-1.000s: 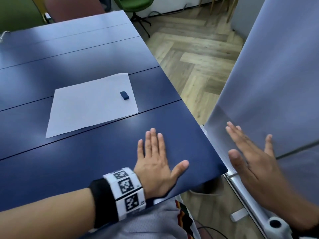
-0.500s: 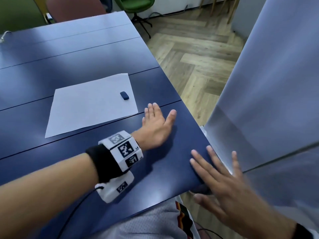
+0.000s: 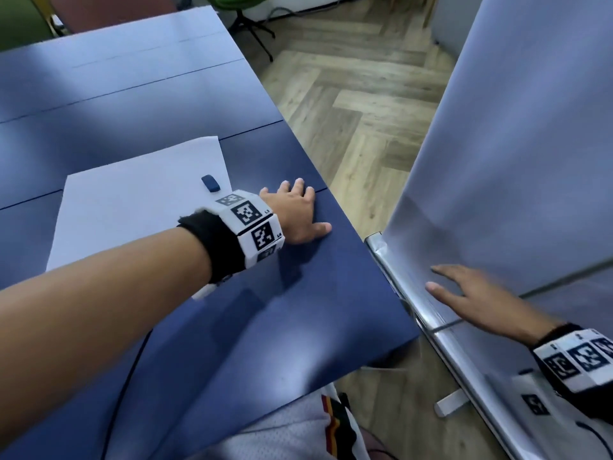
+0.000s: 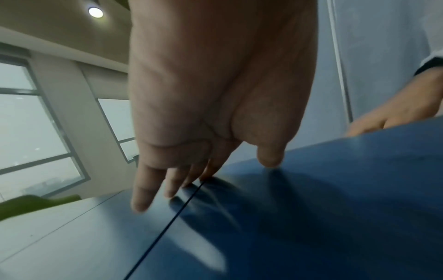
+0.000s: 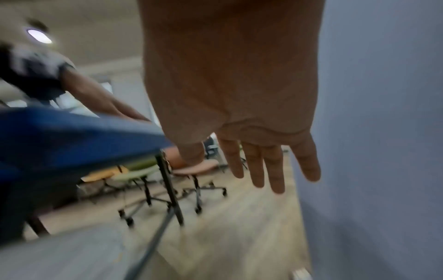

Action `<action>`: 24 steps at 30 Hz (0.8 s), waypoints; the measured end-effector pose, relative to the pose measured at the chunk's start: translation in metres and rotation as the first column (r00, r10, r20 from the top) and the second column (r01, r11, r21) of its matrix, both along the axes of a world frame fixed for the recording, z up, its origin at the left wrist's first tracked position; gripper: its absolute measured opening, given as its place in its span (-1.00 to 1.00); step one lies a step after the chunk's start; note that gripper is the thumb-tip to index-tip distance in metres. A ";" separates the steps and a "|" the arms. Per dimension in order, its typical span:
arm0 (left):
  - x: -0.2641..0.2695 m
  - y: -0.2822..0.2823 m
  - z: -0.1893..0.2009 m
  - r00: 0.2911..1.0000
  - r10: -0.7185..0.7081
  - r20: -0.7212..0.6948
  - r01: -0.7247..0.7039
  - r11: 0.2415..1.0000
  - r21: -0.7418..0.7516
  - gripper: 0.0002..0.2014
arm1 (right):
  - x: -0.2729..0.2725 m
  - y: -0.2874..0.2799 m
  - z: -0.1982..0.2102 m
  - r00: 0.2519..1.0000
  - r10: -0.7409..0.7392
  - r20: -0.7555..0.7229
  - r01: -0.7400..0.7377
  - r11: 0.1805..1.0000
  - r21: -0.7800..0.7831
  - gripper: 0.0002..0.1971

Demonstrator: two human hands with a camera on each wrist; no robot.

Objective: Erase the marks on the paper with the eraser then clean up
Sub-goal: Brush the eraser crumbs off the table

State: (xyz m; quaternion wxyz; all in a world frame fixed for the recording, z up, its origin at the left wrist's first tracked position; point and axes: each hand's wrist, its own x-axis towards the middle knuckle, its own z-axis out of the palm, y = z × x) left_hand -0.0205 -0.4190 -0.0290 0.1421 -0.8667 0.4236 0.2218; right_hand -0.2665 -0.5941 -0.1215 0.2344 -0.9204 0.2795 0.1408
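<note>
A white sheet of paper (image 3: 132,207) lies flat on the blue table (image 3: 298,310). A small dark blue eraser (image 3: 210,183) rests near the paper's far right corner. My left hand (image 3: 295,214) lies just right of the paper, fingers straight and spread, fingertips touching the tabletop (image 4: 311,217); it holds nothing. The eraser sits a short way left of that wrist. My right hand (image 3: 464,290) hangs off the table's right edge, fingers straight, in front of a grey panel, with nothing in it. No marks on the paper are discernible.
A tall grey partition panel (image 3: 514,161) with a metal base rail (image 3: 414,293) stands right of the table. Wooden floor (image 3: 348,111) shows between them. Office chairs (image 3: 252,14) stand beyond the table's far end, and more chairs (image 5: 191,170) show under it.
My left hand slid forward across the table to beside the paper's right edge. My right hand moved off the table corner and down to the right, in front of the panel.
</note>
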 end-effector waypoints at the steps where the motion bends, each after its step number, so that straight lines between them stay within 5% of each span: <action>1: 0.003 -0.003 -0.003 1.000 -0.017 0.006 0.016 1.000 0.016 -0.15 | 0.000 -0.013 -0.026 0.998 -0.023 -0.067 0.025 0.999 0.028 -0.19; 8: 0.009 -0.003 -0.010 0.999 -0.011 -0.041 0.011 1.000 0.001 -0.11 | -0.002 -0.032 -0.180 0.877 -0.053 -0.478 0.142 0.978 0.152 -0.75; 14: 0.012 -0.004 -0.016 1.000 0.001 -0.030 -0.002 1.000 -0.002 -0.09 | 0.005 -0.029 -0.255 0.786 -0.309 -0.535 0.462 0.869 0.176 -0.25; 18: 0.010 -0.004 -0.015 1.000 0.017 -0.024 -0.016 1.000 0.019 -0.10 | 0.009 -0.033 -0.291 0.718 -0.469 -0.515 0.645 0.727 0.236 -0.36; 24: 0.009 -0.007 -0.014 0.999 0.036 -0.031 -0.034 0.997 0.062 -0.05 | 0.000 -0.036 -0.334 0.677 -0.506 -0.535 0.704 0.657 0.270 -0.46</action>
